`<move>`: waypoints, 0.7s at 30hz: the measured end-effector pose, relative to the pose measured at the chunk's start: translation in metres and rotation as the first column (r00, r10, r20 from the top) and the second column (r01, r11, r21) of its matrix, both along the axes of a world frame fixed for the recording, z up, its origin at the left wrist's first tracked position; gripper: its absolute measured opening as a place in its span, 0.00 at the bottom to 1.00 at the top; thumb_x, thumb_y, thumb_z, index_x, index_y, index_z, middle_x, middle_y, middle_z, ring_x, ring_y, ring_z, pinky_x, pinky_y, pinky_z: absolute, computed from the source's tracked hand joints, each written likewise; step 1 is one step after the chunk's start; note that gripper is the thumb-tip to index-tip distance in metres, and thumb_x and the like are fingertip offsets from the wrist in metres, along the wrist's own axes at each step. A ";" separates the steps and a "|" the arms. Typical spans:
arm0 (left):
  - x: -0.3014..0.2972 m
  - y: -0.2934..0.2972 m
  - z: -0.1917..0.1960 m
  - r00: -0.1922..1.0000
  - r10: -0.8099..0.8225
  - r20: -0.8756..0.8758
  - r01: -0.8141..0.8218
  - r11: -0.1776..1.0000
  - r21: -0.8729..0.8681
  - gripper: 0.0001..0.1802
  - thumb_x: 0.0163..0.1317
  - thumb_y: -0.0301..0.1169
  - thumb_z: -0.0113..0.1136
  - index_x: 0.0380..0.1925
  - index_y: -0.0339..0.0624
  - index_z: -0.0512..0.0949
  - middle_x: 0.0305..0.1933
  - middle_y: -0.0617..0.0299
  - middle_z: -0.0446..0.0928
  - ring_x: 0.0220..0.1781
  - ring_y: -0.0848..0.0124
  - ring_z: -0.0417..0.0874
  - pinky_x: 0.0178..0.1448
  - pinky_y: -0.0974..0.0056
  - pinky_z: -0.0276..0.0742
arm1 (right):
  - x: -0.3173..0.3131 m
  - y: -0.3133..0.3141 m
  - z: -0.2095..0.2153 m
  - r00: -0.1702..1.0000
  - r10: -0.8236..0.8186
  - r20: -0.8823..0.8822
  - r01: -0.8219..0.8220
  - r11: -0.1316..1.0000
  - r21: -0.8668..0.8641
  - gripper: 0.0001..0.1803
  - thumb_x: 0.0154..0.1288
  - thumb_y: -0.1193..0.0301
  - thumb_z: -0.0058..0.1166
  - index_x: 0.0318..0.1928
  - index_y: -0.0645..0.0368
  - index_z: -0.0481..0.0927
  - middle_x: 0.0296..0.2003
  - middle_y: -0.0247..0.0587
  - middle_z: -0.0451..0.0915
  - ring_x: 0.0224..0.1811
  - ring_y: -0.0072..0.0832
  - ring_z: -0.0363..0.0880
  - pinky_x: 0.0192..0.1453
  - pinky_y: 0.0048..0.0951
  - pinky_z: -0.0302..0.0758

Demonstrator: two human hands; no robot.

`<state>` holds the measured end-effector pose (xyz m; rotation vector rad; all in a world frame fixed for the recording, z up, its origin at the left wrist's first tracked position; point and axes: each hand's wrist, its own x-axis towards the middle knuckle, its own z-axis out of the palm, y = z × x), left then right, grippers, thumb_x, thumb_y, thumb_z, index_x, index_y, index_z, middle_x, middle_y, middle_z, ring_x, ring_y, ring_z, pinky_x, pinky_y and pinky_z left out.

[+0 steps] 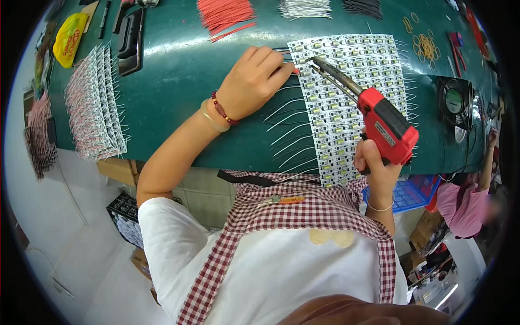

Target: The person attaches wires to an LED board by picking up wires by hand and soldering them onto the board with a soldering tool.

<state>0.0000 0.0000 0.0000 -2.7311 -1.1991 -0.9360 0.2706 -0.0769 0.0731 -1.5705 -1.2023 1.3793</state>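
Note:
A white panel of small circuit boards (338,143) lies on the green table in front of me, its near end hanging toward my apron. Black and white wires (290,132) stick out along its left side. My left hand (254,76) is closed in a pinch at the panel's upper left edge, with a bit of red wire (296,71) showing at the fingertips. Wrapped round the grip of a red and black soldering gun (379,116), my right hand (376,162) holds it over the panel. The gun's tip (311,59) is by the upper left boards, close to my left fingers.
Bundles of red wires (225,13), white wires (306,8) and black wires (363,6) lie at the far edge. Wired panels (95,108) are stacked at left, near a black tray (130,43). Rubber bands (426,46) and a small black fan (454,100) are at right. Another person (460,208) sits there.

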 end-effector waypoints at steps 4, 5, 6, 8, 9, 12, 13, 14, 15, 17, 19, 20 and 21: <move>0.004 -0.010 0.002 0.997 -0.016 0.080 0.018 0.999 -0.027 0.13 0.47 0.22 0.59 0.36 0.37 0.80 0.28 0.61 0.68 0.30 0.66 0.71 0.36 0.64 0.70 | 0.004 -0.010 0.003 0.996 -0.042 -0.073 0.035 0.995 -0.093 0.10 0.59 0.72 0.62 0.37 0.64 0.77 0.22 0.31 0.77 0.18 0.16 0.72 0.22 0.18 0.68; 0.005 -0.012 0.001 0.997 -0.017 0.080 0.021 0.998 -0.052 0.13 0.47 0.22 0.59 0.36 0.36 0.80 0.27 0.61 0.68 0.30 0.66 0.71 0.36 0.64 0.70 | 0.003 -0.012 0.002 0.996 -0.054 -0.066 0.046 0.993 -0.110 0.09 0.59 0.72 0.62 0.36 0.64 0.77 0.22 0.31 0.77 0.18 0.15 0.71 0.22 0.18 0.68; 0.006 -0.011 0.001 0.996 -0.014 0.086 0.019 0.998 -0.056 0.13 0.47 0.22 0.59 0.36 0.36 0.80 0.28 0.61 0.68 0.30 0.66 0.71 0.36 0.64 0.70 | 0.003 -0.013 0.001 0.996 -0.054 -0.067 0.046 0.993 -0.112 0.09 0.59 0.72 0.62 0.36 0.64 0.77 0.22 0.31 0.77 0.18 0.15 0.71 0.22 0.18 0.68; 0.006 -0.013 0.000 0.997 -0.015 0.076 0.020 0.997 -0.071 0.13 0.47 0.22 0.59 0.36 0.36 0.80 0.28 0.61 0.68 0.30 0.66 0.71 0.36 0.65 0.70 | 0.003 -0.014 -0.002 0.993 -0.050 -0.106 0.037 0.991 -0.127 0.10 0.59 0.71 0.63 0.36 0.63 0.77 0.22 0.31 0.76 0.19 0.15 0.71 0.22 0.18 0.68; 0.006 -0.013 -0.001 0.997 -0.019 0.068 0.025 0.996 -0.085 0.13 0.47 0.22 0.59 0.36 0.36 0.80 0.28 0.61 0.67 0.30 0.66 0.71 0.36 0.65 0.70 | 0.002 -0.015 -0.004 0.993 -0.054 -0.105 0.040 0.991 -0.128 0.10 0.59 0.71 0.63 0.36 0.63 0.77 0.22 0.31 0.76 0.19 0.15 0.71 0.22 0.18 0.68; 0.006 -0.014 -0.001 0.997 -0.010 0.079 0.018 0.996 -0.092 0.13 0.47 0.22 0.59 0.36 0.36 0.80 0.27 0.61 0.67 0.30 0.66 0.70 0.36 0.65 0.70 | 0.000 -0.015 -0.005 0.995 -0.066 -0.068 0.057 0.990 -0.133 0.10 0.58 0.71 0.63 0.36 0.63 0.77 0.22 0.31 0.76 0.19 0.15 0.71 0.22 0.18 0.68; 0.006 -0.014 -0.002 0.997 -0.011 0.079 0.018 0.996 -0.093 0.13 0.47 0.22 0.59 0.36 0.36 0.80 0.27 0.61 0.67 0.30 0.66 0.70 0.36 0.65 0.70 | 0.000 -0.014 -0.005 0.997 -0.055 -0.060 0.046 0.990 -0.131 0.11 0.58 0.71 0.63 0.37 0.63 0.77 0.22 0.31 0.76 0.18 0.15 0.71 0.22 0.18 0.68; 0.005 -0.014 -0.002 0.996 -0.013 0.084 0.020 0.996 -0.090 0.12 0.47 0.22 0.59 0.36 0.36 0.80 0.27 0.61 0.67 0.30 0.66 0.70 0.36 0.65 0.70 | -0.001 -0.014 -0.004 0.998 -0.043 -0.052 0.036 0.991 -0.129 0.11 0.58 0.71 0.63 0.37 0.63 0.77 0.22 0.30 0.76 0.18 0.15 0.71 0.22 0.18 0.68; 0.005 -0.014 -0.002 0.996 -0.013 0.088 0.020 0.996 -0.087 0.12 0.47 0.22 0.59 0.35 0.36 0.80 0.27 0.61 0.67 0.30 0.66 0.70 0.36 0.65 0.70 | -0.001 -0.014 -0.005 0.998 -0.041 -0.052 0.034 0.991 -0.130 0.11 0.58 0.71 0.63 0.37 0.63 0.77 0.22 0.30 0.76 0.18 0.15 0.71 0.22 0.18 0.68; 0.005 -0.014 -0.001 0.996 -0.012 0.089 0.020 0.996 -0.092 0.12 0.47 0.22 0.59 0.35 0.36 0.80 0.27 0.61 0.67 0.30 0.66 0.70 0.36 0.65 0.70 | 0.000 -0.014 -0.007 1.000 -0.018 -0.022 0.015 0.994 -0.107 0.12 0.57 0.71 0.64 0.37 0.64 0.77 0.22 0.30 0.76 0.18 0.15 0.71 0.21 0.18 0.67; 0.006 -0.014 -0.001 0.996 -0.012 0.087 0.020 0.995 -0.095 0.12 0.47 0.22 0.59 0.35 0.36 0.80 0.28 0.61 0.67 0.30 0.66 0.70 0.36 0.65 0.70 | 0.002 -0.014 -0.008 1.000 0.003 -0.014 -0.005 0.994 -0.111 0.12 0.57 0.71 0.64 0.37 0.63 0.77 0.22 0.30 0.76 0.18 0.14 0.71 0.21 0.18 0.67; 0.006 -0.014 -0.001 0.996 -0.008 0.088 0.016 0.996 -0.089 0.12 0.47 0.22 0.59 0.35 0.36 0.80 0.28 0.61 0.67 0.30 0.66 0.70 0.36 0.65 0.70 | 0.002 -0.014 -0.008 1.000 0.022 -0.006 -0.023 0.993 -0.115 0.12 0.56 0.71 0.65 0.38 0.63 0.77 0.22 0.30 0.76 0.18 0.14 0.71 0.20 0.18 0.67; 0.006 -0.014 -0.002 0.996 -0.004 0.091 0.011 0.996 -0.084 0.12 0.47 0.22 0.59 0.35 0.36 0.80 0.28 0.61 0.67 0.30 0.66 0.70 0.36 0.65 0.70 | 0.002 -0.013 -0.008 1.000 0.023 -0.005 -0.024 0.993 -0.115 0.12 0.56 0.71 0.65 0.38 0.63 0.77 0.22 0.30 0.76 0.18 0.14 0.71 0.20 0.18 0.67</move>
